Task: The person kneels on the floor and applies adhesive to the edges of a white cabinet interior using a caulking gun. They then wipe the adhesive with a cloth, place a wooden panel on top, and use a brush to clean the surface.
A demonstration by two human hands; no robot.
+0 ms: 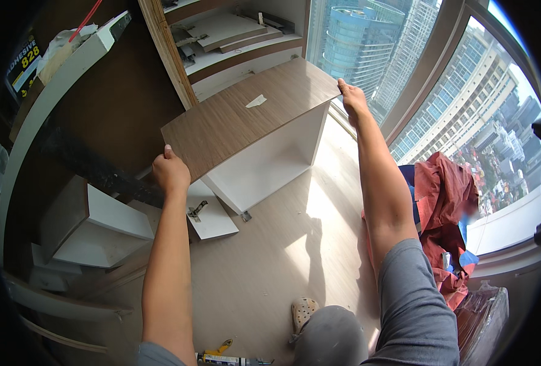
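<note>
Out in front of me is a cabinet box point(221, 131) with a wood-grain outer face turned up and a white open inside facing me. A scrap of pale tape point(256, 101) sticks to the wood-grain face. My left hand point(171, 172) grips its near left corner, thumb on top and fingers hidden below. At the right end, my right hand point(352, 100) is closed round the other corner, its thumb also up. Both arms are stretched forward. Under the box's left end, a white board point(212, 213) with a metal hinge point(198, 209) lies on the floor.
Behind stands a shelf unit point(246, 52) with loose boards on it. Another white cabinet box point(111, 229) sits at left. Tall windows point(368, 49) and a red cloth heap point(444, 207) are on the right. A sealant tube point(224, 358) lies near my shoe point(304, 312).
</note>
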